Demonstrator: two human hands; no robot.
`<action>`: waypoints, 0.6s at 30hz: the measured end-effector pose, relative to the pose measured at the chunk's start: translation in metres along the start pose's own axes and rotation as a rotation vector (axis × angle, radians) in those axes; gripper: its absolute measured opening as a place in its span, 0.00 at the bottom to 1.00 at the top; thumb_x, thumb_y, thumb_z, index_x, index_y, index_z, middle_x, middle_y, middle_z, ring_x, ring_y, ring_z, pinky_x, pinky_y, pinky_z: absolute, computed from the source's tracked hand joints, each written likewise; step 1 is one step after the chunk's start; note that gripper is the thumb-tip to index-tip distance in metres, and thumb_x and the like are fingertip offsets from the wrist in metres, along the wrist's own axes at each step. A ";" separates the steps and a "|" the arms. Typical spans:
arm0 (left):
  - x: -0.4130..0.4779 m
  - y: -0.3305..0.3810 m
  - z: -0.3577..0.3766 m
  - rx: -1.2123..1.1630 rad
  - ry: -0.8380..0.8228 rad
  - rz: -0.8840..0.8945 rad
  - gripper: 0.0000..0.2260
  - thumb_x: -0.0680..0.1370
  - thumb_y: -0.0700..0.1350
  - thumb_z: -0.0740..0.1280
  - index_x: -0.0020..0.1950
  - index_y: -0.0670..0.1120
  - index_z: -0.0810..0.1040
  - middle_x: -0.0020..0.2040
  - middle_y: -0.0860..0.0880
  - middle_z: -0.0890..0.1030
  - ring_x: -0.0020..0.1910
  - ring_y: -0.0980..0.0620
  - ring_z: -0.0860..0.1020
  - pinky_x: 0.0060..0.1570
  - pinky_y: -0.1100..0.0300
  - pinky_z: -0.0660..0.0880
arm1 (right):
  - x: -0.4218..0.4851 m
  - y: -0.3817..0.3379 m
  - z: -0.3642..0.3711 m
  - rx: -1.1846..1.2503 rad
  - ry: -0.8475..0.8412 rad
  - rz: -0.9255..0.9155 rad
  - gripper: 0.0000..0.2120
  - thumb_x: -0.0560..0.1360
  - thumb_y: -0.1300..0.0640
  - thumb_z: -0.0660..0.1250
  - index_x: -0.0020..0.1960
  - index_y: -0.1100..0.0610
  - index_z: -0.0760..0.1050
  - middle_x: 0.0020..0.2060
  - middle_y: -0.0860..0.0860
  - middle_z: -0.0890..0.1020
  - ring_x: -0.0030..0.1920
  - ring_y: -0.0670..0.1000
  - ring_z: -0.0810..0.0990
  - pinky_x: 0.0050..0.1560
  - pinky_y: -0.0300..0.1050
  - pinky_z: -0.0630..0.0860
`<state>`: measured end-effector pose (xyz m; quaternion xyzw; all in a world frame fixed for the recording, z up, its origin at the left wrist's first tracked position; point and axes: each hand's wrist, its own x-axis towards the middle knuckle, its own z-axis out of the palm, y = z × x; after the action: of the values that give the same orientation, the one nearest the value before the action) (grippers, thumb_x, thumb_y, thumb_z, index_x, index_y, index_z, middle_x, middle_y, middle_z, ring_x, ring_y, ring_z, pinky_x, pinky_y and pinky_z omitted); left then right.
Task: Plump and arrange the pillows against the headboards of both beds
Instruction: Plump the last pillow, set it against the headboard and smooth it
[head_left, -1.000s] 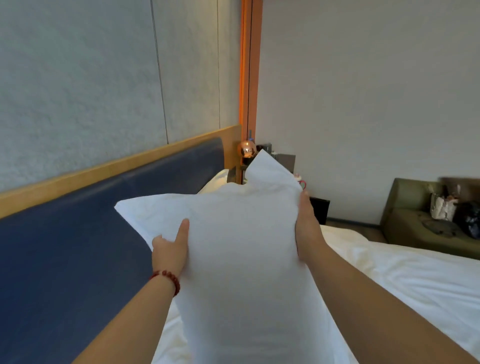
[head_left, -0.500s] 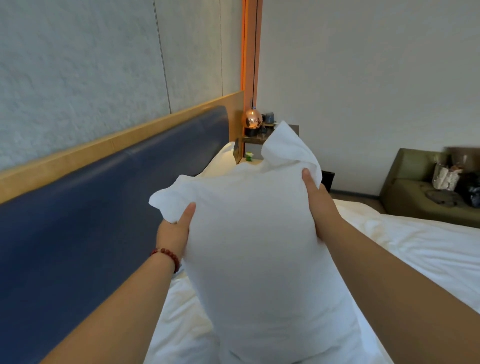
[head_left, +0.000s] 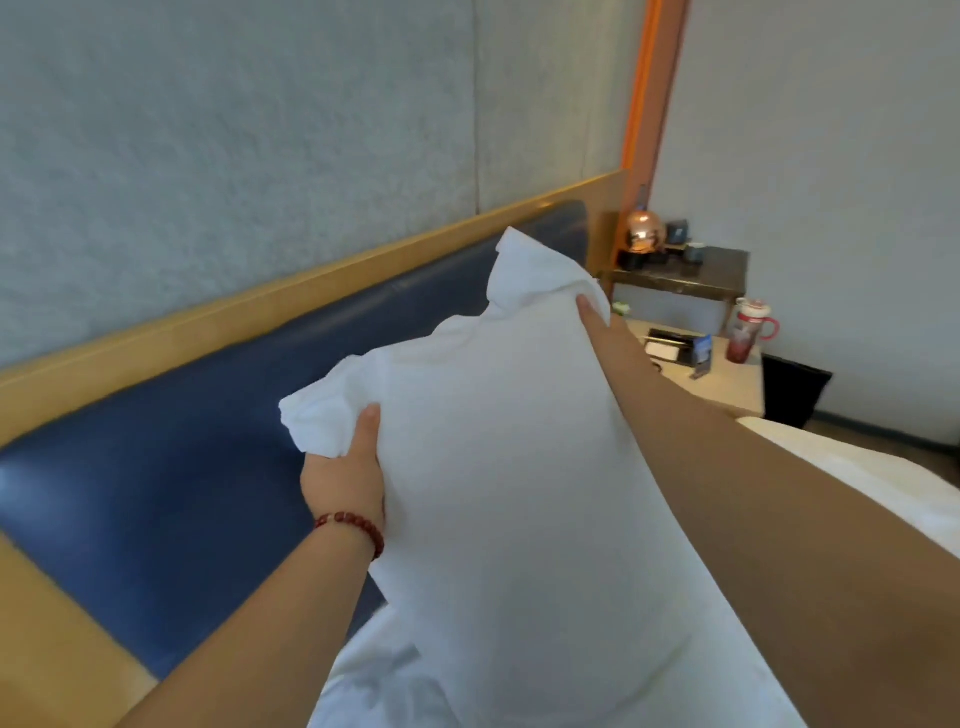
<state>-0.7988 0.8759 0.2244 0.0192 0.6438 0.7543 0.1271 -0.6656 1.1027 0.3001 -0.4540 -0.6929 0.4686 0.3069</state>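
A plump white pillow (head_left: 519, 493) is held up in front of the headboard (head_left: 182, 467), its soft cotton case smooth across the broad face and bunched into loose folds at the two upper corners. The left corner is gripped by the left hand (head_left: 345, 478), fingers closed into the crumpled fabric and thumb laid flat along the front; a string of dark red round beads (head_left: 353, 525) is worn at that wrist. The right edge is clasped by the right hand (head_left: 597, 322), of which only the thumb and the side of the palm are seen, the fingers being hidden behind the pillow, so a pressing hold on the upper right corner is all that can be made out. The pillow is tilted, its pointed top corner raised just before the padded panel. The headboard is upholstered in glossy dark blue leatherette with a smooth sheen and is framed by a pale wooden rail. Behind it the wall is covered in rough grey textured panels. Rumpled white sheeting (head_left: 379, 680) is seen beneath the pillow. Farther off, a round coppery lamp (head_left: 641, 234) is set on a dark shelf, and a red-lidded tumbler (head_left: 748, 332) is stood on the light bedside table (head_left: 727, 384).
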 end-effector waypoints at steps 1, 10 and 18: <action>0.000 -0.001 -0.005 0.005 0.035 -0.004 0.19 0.71 0.60 0.74 0.55 0.53 0.78 0.47 0.57 0.80 0.46 0.54 0.78 0.48 0.59 0.72 | 0.005 -0.001 0.007 -0.025 -0.039 -0.008 0.27 0.81 0.38 0.55 0.72 0.55 0.66 0.59 0.48 0.72 0.61 0.51 0.74 0.61 0.43 0.66; -0.018 -0.016 -0.038 0.080 0.291 0.053 0.20 0.69 0.63 0.73 0.55 0.53 0.79 0.47 0.55 0.82 0.47 0.54 0.80 0.46 0.56 0.75 | 0.031 0.018 0.077 -0.049 -0.181 -0.179 0.31 0.79 0.34 0.48 0.74 0.52 0.65 0.67 0.52 0.74 0.62 0.56 0.73 0.61 0.51 0.66; -0.031 -0.040 -0.063 0.410 0.314 0.086 0.23 0.74 0.65 0.67 0.36 0.45 0.72 0.31 0.51 0.74 0.32 0.52 0.73 0.31 0.58 0.67 | -0.028 0.118 0.096 -0.214 -0.006 -0.473 0.38 0.75 0.26 0.42 0.77 0.46 0.54 0.74 0.50 0.65 0.73 0.55 0.66 0.73 0.57 0.63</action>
<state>-0.7739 0.8134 0.1787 -0.0454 0.7936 0.6065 -0.0130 -0.6955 1.0596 0.1547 -0.3076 -0.8264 0.3092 0.3561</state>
